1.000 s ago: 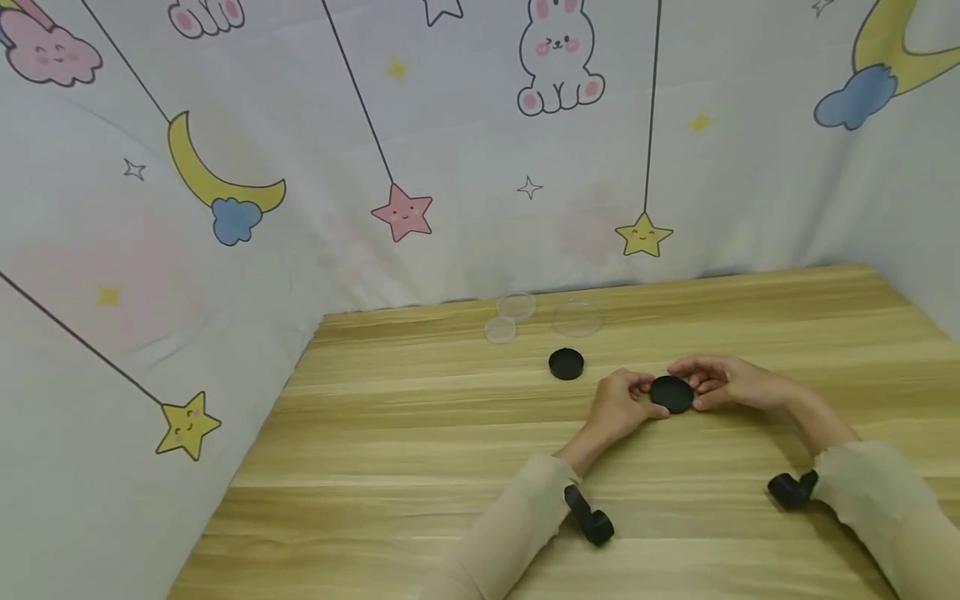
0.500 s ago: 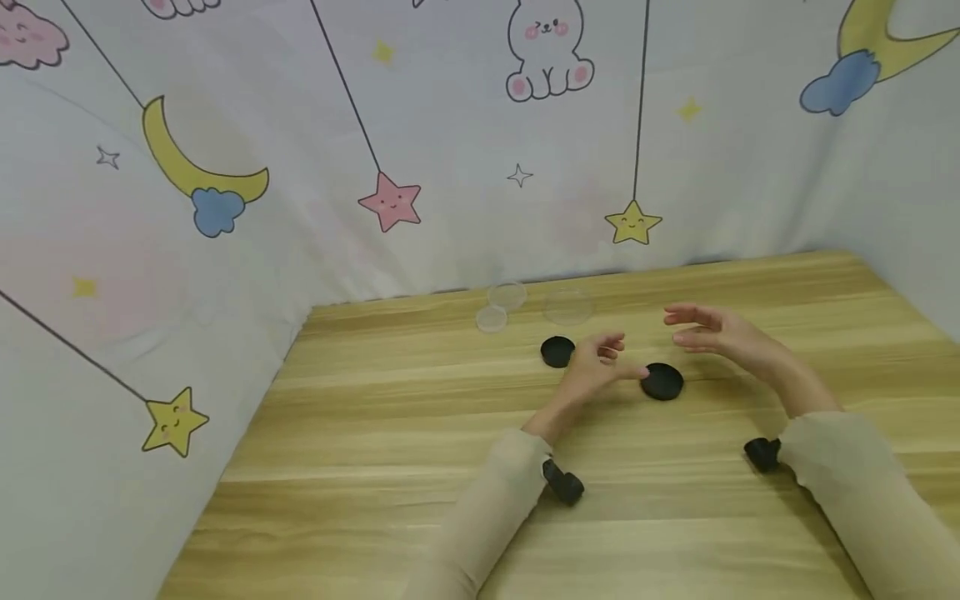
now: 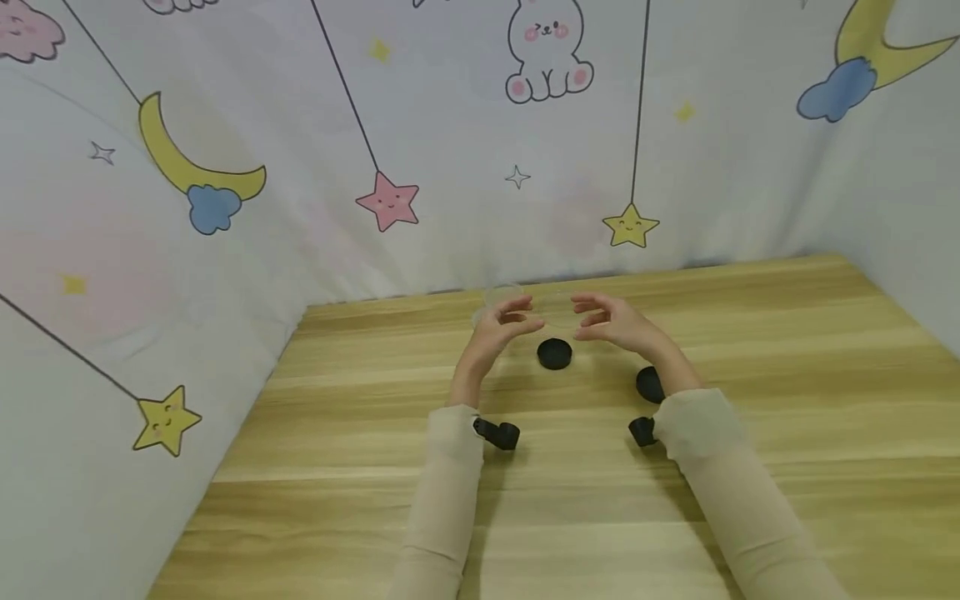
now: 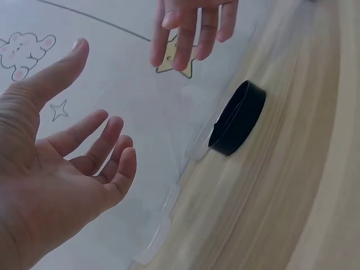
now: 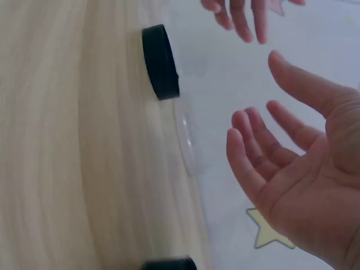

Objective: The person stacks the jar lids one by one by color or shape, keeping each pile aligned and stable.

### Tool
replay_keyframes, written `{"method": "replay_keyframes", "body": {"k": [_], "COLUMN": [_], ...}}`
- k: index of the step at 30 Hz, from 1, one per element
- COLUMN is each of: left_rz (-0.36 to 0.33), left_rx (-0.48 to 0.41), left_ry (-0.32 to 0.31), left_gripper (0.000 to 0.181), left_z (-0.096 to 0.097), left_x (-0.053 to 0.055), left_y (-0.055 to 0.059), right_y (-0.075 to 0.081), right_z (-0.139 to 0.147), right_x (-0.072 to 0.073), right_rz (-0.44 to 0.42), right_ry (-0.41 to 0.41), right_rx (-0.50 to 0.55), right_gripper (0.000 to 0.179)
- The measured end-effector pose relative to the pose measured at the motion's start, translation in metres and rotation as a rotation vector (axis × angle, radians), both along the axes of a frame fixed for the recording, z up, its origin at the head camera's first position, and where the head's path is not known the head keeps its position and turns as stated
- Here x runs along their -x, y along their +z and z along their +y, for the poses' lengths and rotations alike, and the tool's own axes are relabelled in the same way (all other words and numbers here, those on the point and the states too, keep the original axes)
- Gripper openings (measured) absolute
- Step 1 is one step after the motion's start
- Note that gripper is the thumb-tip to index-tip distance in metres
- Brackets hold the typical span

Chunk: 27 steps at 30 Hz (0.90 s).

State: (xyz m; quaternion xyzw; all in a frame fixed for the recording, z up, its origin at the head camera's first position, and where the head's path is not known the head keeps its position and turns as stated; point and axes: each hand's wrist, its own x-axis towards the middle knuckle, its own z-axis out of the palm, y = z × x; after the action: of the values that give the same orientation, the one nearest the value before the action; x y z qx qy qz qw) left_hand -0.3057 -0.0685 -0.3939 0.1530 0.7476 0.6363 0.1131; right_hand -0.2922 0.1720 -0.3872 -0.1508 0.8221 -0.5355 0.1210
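Two empty grips: your left hand (image 3: 491, 333) and right hand (image 3: 618, 323) have thumb and fingers spread wide, beyond and either side of the shallow round black dish (image 3: 555, 354). Large clear round disc (image 5: 187, 135), probably plastic, lies just behind that dish. Expect it light, stiff, slippery, maybe brittle; pinch opposite edges. Dish looks light, rigid; take its side wall. Second round black dish (image 3: 648, 385), right of the first and nearer you, is part-covered by your right wrist (image 3: 678, 373). Two smaller clear discs (image 3: 502, 292), behind-left of the first dish, you mostly hide; outlines faint.
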Motion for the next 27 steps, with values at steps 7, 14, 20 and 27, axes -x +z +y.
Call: {"method": "replay_keyframes", "body": {"k": [7, 14, 20, 27], "left_rz": [-0.046, -0.103, -0.085, -0.067], "left_rx": [0.046, 0.146, 0.165, 0.210], "left_ry": [-0.066, -0.097, -0.043, -0.058], "left_gripper": [0.061, 0.064, 0.061, 0.059], "left_z": [-0.014, -0.005, 0.002, 0.009], "left_x": [0.008, 0.003, 0.000, -0.001], "left_y": [-0.011, -0.022, -0.028, -0.033], "right_y": [-0.013, -0.020, -0.024, -0.024], "right_z": [-0.008, -0.006, -0.006, -0.011], "right_x": [0.007, 0.008, 0.009, 0.006], "right_rz": [-0.031, -0.048, -0.036, -0.015], "right_ry": [0.063, 0.120, 0.157, 0.135], "right_rx": [-0.034, -0.088, -0.122, -0.165], "right_gripper": [0.068, 0.071, 0.072, 0.066]}}
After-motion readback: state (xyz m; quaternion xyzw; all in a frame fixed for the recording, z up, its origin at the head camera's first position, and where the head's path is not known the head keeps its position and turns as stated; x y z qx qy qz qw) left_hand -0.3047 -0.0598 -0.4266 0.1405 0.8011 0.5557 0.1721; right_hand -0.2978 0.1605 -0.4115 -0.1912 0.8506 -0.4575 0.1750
